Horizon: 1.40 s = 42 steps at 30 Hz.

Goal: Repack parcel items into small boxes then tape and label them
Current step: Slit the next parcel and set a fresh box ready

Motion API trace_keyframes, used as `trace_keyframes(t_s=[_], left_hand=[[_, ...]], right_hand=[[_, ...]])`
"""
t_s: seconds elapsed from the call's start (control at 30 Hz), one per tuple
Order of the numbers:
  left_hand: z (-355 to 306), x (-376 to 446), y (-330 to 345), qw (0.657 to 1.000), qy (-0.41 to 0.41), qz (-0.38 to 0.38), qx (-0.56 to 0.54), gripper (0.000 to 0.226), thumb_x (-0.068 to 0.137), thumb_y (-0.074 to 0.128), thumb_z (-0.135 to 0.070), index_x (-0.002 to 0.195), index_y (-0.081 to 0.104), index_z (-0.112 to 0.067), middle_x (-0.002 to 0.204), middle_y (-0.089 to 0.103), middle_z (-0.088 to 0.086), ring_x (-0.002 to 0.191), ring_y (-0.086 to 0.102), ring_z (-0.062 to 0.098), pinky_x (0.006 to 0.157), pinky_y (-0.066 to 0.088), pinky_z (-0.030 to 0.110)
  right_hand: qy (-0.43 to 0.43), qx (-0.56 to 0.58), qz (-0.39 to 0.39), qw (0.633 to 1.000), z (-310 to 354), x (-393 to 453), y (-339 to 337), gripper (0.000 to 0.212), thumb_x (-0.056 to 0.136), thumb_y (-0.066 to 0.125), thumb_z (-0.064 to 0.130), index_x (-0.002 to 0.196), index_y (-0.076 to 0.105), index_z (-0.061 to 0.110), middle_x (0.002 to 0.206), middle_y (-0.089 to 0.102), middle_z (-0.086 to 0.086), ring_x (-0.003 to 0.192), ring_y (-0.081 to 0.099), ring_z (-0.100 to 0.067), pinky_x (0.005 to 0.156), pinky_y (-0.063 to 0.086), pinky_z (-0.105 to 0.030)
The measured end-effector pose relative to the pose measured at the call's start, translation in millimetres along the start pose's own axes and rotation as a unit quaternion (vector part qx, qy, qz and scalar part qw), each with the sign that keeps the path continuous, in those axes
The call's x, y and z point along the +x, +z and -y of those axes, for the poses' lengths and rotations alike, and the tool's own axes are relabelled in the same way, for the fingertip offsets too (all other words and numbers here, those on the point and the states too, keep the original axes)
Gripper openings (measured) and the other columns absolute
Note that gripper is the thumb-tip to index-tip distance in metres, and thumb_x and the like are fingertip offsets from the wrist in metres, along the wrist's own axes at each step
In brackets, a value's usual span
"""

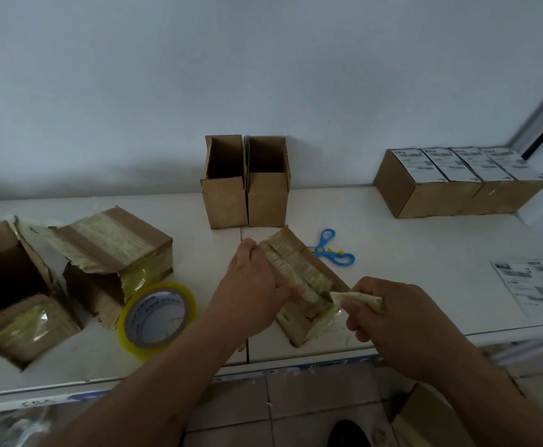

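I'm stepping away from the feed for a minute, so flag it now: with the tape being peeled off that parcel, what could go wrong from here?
1. The right hand pulls a tape strip off the taped parcel, which only the left hand steadies; a hard tug could tear the cardboard or jerk it loose.
2. The parcel sits near the table edge; it might slip to the floor.
3. A jerk could knock the scissors lying just behind it.
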<state>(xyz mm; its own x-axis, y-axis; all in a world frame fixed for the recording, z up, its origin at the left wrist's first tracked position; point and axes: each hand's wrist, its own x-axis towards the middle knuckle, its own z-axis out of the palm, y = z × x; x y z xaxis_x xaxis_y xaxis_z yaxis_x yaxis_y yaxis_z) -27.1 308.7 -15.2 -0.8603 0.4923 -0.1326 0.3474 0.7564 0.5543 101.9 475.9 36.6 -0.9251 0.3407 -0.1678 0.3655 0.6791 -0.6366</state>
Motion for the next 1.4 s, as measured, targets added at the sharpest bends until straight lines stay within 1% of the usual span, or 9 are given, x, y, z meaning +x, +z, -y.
trace_keyframes(t_s=[0.33, 0.47, 0.6, 0.73, 0.87, 1.0, 1.17, 1.3, 1.4], left_hand=[[-2.7, 2.2, -6.1, 1.0, -0.009, 0.027, 0.006, 0.092, 0.084, 0.06, -0.063, 0.149, 0.023, -0.008, 0.155, 0.01, -0.002, 0.138, 0.027, 0.018, 0.111, 0.027, 0.029], [0.5, 6.6, -13.4, 0.999, 0.004, 0.047, 0.006, 0.088, 0.081, 0.064, -0.062, 0.145, 0.03, -0.012, 0.149, 0.017, -0.004, 0.128, 0.037, 0.016, 0.107, 0.035, 0.031], [8.6, 6.3, -18.5, 0.996, 0.037, 0.072, 0.025, 0.078, 0.083, 0.058, -0.065, 0.146, 0.032, -0.028, 0.148, 0.017, -0.006, 0.13, 0.036, 0.019, 0.109, 0.038, 0.038], [10.5, 9.0, -15.1, 0.981, 0.112, 0.078, 0.135, 0.061, 0.089, 0.036, -0.071, 0.144, 0.032, -0.046, 0.157, 0.002, -0.006, 0.146, 0.003, 0.023, 0.12, 0.018, 0.048], [15.3, 15.9, -15.8, 0.975, 0.14, 0.095, 0.146, 0.081, 0.071, 0.009, -0.084, 0.142, 0.03, -0.054, 0.157, 0.002, -0.013, 0.147, -0.003, 0.022, 0.119, 0.016, 0.052], [16.6, 19.0, -18.0, 0.974, 0.151, 0.111, 0.124, 0.078, 0.073, 0.013, -0.083, 0.142, 0.033, -0.052, 0.153, 0.003, -0.017, 0.145, 0.0, 0.017, 0.12, 0.02, 0.048], [13.6, 19.7, -17.5, 0.977, 0.145, 0.123, 0.093, 0.056, 0.087, 0.033, -0.07, 0.139, 0.038, -0.05, 0.151, 0.005, -0.017, 0.144, 0.001, 0.016, 0.119, 0.022, 0.047], [7.9, 20.0, -17.7, 0.978, 0.137, 0.126, 0.09, 0.058, 0.084, 0.045, -0.069, 0.138, 0.042, -0.048, 0.152, 0.004, -0.015, 0.144, 0.006, 0.018, 0.118, 0.025, 0.046], [6.3, 19.7, -21.2, 0.978, 0.153, 0.118, 0.073, 0.054, 0.082, 0.054, -0.067, 0.132, 0.047, -0.048, 0.147, 0.006, -0.02, 0.141, 0.014, 0.018, 0.116, 0.03, 0.043]], right_hand=[[-0.009, 0.098, 0.02, 0.995, -8.1, -10.0, -27.5, 0.018, 0.093, 0.06, 0.022, 0.079, 0.069, 0.018, 0.07, 0.072, 0.004, 0.057, 0.065, -0.007, 0.055, 0.049, -0.017], [-0.018, 0.173, -0.104, 0.979, -25.5, 4.3, -27.3, 0.012, 0.094, 0.061, 0.024, 0.087, 0.07, 0.021, 0.07, 0.07, -0.001, 0.058, 0.064, -0.013, 0.056, 0.051, -0.021], [-0.007, 0.076, -0.148, 0.986, -59.7, 41.6, 1.9, 0.011, 0.095, 0.061, 0.032, 0.1, 0.069, 0.027, 0.071, 0.068, 0.003, 0.063, 0.064, -0.01, 0.058, 0.051, -0.021], [-0.022, -0.053, -0.158, 0.986, -84.8, 73.8, 24.6, 0.026, 0.093, 0.064, 0.032, 0.115, 0.069, 0.019, 0.096, 0.072, 0.0, 0.086, 0.065, -0.017, 0.073, 0.041, -0.024], [-0.03, -0.118, -0.094, 0.988, -95.0, 85.6, 38.0, 0.039, 0.091, 0.067, 0.026, 0.129, 0.061, 0.021, 0.126, 0.065, 0.0, 0.112, 0.06, -0.019, 0.088, 0.038, -0.022], [-0.017, -0.237, 0.051, 0.97, -109.3, 89.4, 30.6, 0.084, 0.079, 0.073, 0.012, 0.15, 0.032, 0.029, 0.147, 0.043, 0.007, 0.132, 0.04, -0.014, 0.103, 0.031, -0.023], [0.009, -0.154, 0.036, 0.987, -108.4, 80.6, 11.6, 0.066, 0.093, 0.044, 0.001, 0.147, 0.035, 0.038, 0.152, 0.039, 0.006, 0.136, 0.038, -0.014, 0.11, 0.031, -0.027], [-0.041, -0.001, -0.079, 0.996, -76.0, 72.9, 6.0, 0.04, 0.099, 0.051, 0.037, 0.139, 0.049, 0.032, 0.132, 0.055, 0.013, 0.116, 0.051, -0.004, 0.095, 0.041, -0.023], [-0.073, 0.065, -0.012, 0.995, -39.3, 64.0, 22.8, 0.043, 0.093, 0.055, 0.05, 0.134, 0.051, 0.039, 0.125, 0.051, 0.021, 0.112, 0.053, 0.0, 0.088, 0.043, -0.022]])
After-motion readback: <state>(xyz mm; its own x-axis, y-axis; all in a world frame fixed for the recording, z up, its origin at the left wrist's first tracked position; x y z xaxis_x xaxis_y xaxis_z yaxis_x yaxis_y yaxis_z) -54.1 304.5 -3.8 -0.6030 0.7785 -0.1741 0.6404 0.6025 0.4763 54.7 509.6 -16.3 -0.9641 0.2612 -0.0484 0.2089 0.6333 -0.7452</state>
